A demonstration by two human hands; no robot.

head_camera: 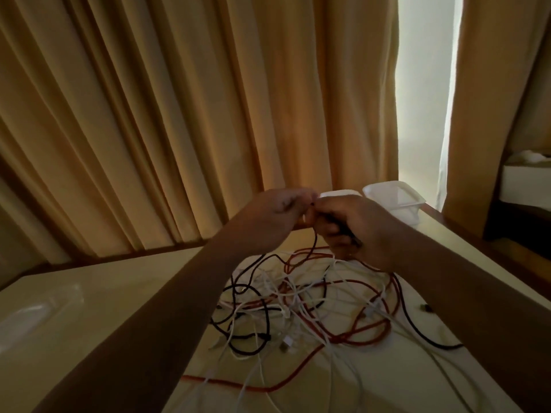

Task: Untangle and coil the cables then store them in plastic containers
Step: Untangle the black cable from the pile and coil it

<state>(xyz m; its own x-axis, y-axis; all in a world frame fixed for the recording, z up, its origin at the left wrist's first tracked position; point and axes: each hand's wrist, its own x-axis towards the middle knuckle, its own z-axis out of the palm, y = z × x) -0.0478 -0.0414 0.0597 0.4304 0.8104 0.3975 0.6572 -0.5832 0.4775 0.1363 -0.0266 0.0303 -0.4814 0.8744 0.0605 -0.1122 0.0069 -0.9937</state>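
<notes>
Big yellow curtains (pixel 179 114) are hanging behind the pale table (pixel 119 293), and bright light is coming through a gap. Two white plastic containers (pixel 395 196) are sitting at the table's far edge, partly hidden behind the hands. A white box (pixel 524 183) is sitting on a dark shelf at the right. The tangle of cables (pixel 298 302), red, black and white, is lying in the middle of the table, under the hands. The left hand (pixel 277 216) and right hand (pixel 357 231) are meeting above the pile. Both are curling their fingers and pinching a dark cable (pixel 314 242) that is hanging down into the tangle.
</notes>
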